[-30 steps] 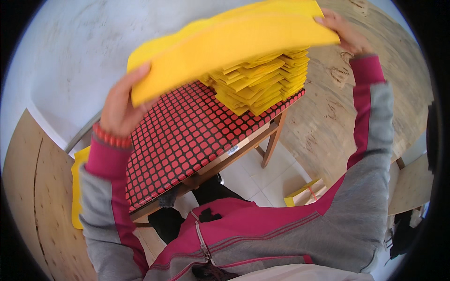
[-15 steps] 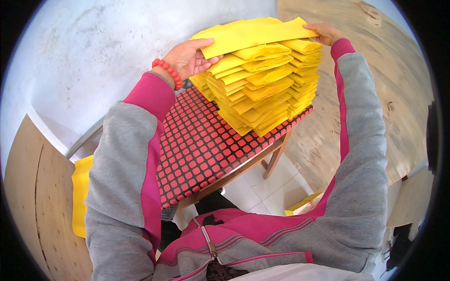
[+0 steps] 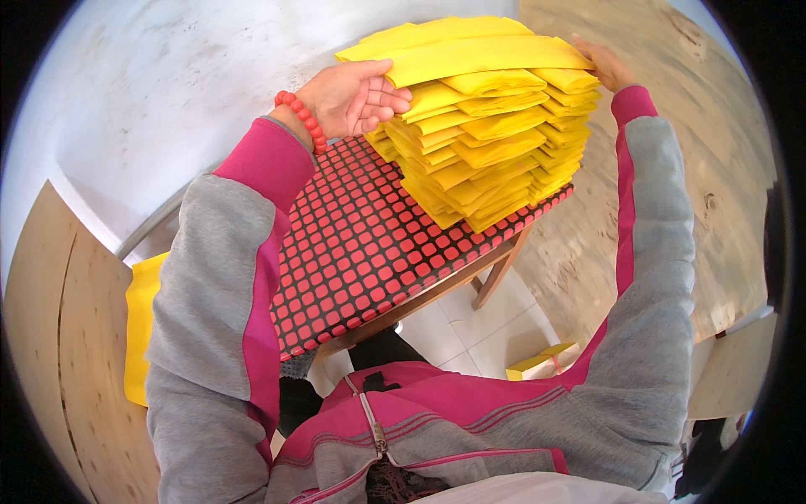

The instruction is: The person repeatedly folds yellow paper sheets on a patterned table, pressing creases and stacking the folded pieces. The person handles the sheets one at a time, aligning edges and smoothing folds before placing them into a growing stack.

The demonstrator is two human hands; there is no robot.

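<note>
A tall stack of folded yellow pieces (image 3: pixel 495 126), looking like cloth or soft sheet, stands at the far end of a small table. On its top lies a long folded yellow strip (image 3: pixel 487 57). At the strip's left end is my left hand (image 3: pixel 361 97), its thumb tip touching the corner. The palm shows, with the fingers loosely curled and apart from the thumb. My right hand (image 3: pixel 606 64) rests against the strip's right end, fingers stretched along the edge. Its thumb is mostly hidden.
A red-and-black checked cover (image 3: pixel 353 252) spreads over the wooden-legged table. Behind is a stained white wall (image 3: pixel 193 84). A wooden board (image 3: pixel 672 193) stands to the right. Another yellow piece (image 3: pixel 144 328) hangs by the left boards. A yellow-and-white bundle (image 3: pixel 541 361) lies on the tiled floor.
The strip has come down flat on the stack's front top edge. My left hand has loosened its pinch, and my right fingers have straightened at the other end. The view has shifted slightly.
</note>
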